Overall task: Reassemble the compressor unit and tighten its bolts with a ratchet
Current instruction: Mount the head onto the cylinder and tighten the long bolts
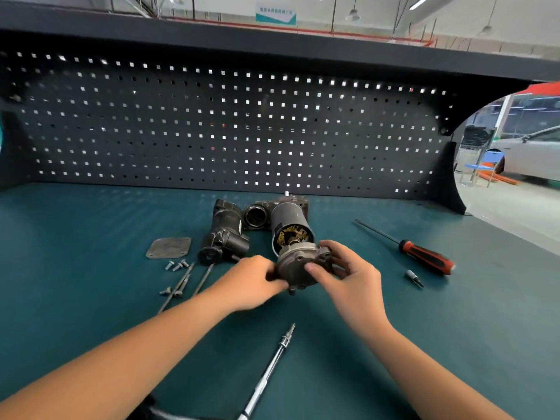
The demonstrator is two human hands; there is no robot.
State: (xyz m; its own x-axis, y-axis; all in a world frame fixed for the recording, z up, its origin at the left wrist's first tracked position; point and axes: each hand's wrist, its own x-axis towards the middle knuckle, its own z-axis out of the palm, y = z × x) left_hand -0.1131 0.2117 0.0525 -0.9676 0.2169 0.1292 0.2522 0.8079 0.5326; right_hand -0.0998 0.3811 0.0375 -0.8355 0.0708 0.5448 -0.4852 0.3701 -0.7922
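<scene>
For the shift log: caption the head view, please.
Left hand and right hand hold a round grey metal end cap at the black cylindrical motor housing; silver ratchet lies untouched.

Bright, even light frm ceiling lamps (353, 15), top of frame; shadows faint. Ratchet (266, 374) glares. Edges fisheye-bent, my forearms blurry btm corners.

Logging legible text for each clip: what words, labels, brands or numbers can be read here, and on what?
Nothing is legible.
Teal-and-white sign at the top of the view: one line of characters, too blurred to read.
End cover, screwdriver: no readable markings.
</scene>
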